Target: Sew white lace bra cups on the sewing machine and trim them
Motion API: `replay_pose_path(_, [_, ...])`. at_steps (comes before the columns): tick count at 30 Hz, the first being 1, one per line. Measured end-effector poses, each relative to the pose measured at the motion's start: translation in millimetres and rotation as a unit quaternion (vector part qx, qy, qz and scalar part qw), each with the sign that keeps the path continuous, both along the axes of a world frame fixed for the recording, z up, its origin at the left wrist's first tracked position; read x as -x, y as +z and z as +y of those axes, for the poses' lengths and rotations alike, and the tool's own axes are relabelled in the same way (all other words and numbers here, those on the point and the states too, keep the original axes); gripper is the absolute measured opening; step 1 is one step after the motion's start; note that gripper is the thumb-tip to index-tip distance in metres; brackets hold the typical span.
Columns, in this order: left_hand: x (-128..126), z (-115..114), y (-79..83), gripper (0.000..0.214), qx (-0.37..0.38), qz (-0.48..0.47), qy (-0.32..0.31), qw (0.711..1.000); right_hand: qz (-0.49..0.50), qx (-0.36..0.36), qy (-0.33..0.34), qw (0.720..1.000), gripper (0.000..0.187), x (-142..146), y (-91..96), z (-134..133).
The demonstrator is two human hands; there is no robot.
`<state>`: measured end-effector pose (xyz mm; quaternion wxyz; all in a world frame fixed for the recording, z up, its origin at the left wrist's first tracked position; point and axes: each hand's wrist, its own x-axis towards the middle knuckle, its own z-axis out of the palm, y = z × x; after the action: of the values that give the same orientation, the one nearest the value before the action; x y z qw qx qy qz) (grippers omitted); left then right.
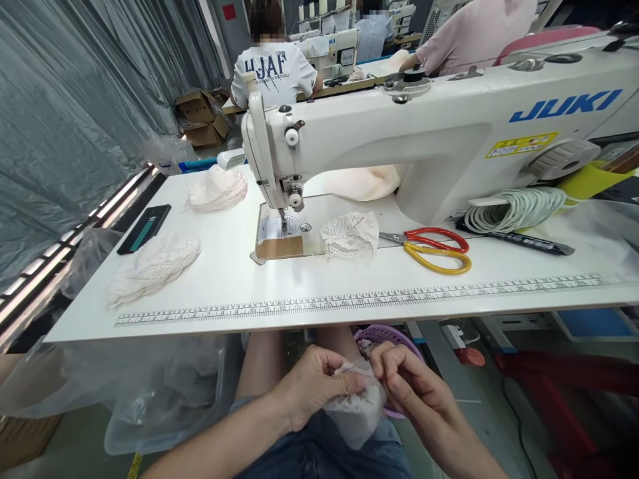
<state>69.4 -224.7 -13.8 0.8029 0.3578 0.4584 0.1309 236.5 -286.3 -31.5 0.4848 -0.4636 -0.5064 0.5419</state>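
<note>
Under the arm of the sewing machine (424, 133): open gap, closed at the back by pale cloth (367, 183).
Right of its needle (283, 223): lace piece (351, 234), scissors (434, 247), black tool (524, 241) and cord coil (514, 207) fill the bed.
Left of the machine: far lace stack (217, 189), near lace stack (152, 266) and phone (144, 227), with bare lanes between.
In front of the machine: clear table strip (349, 286) along the printed ruler.
Below that edge: left hand (314, 386) and right hand (412, 386) crowd a lace scrap (357, 402), with a purple basket (387, 334) just behind.

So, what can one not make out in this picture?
All in the head view:
Lace piece: mostly covered by the left hand and right hand.
Purple basket: partly behind the right hand and table.
Ruler: numbers too small.
Pale fabric: behind the sewing machine.
</note>
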Motion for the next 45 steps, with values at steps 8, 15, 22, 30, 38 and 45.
replay_pose_path(8, [5.3,3.6,2.6,0.043,-0.086,0.044,-0.02,0.995,-0.365,-0.184,0.01,0.913,0.022,-39.3,-17.9,-9.8])
replay_pose_path(15, [15.8,6.1,-9.7,0.045,-0.038,0.015,-0.034,0.999,-0.48,-0.154,-0.034,0.863,0.026,-83.6,-44.4,-31.2])
replay_pose_path(22, [19.9,5.7,-2.5,0.049,-0.106,-0.006,-0.094,0.99,-0.22,0.024,0.15,0.964,0.047,-22.4,5.9,11.8])
replay_pose_path(30, [30.9,2.3,-3.7,0.046,-0.088,-0.003,-0.039,0.995,-0.088,0.132,0.198,0.967,0.035,-3.1,2.3,23.0])
replay_pose_path(38, [31.7,-4.6,-4.0,0.013,-0.396,0.061,-0.059,0.914,-0.212,0.021,0.161,0.964,0.033,-1.9,14.6,13.7])
replay_pose_path(45, [39.4,-10.1,-6.2,0.019,-0.86,0.047,-0.022,0.508,-0.093,0.057,0.159,0.981,0.036,-2.8,14.0,4.8])
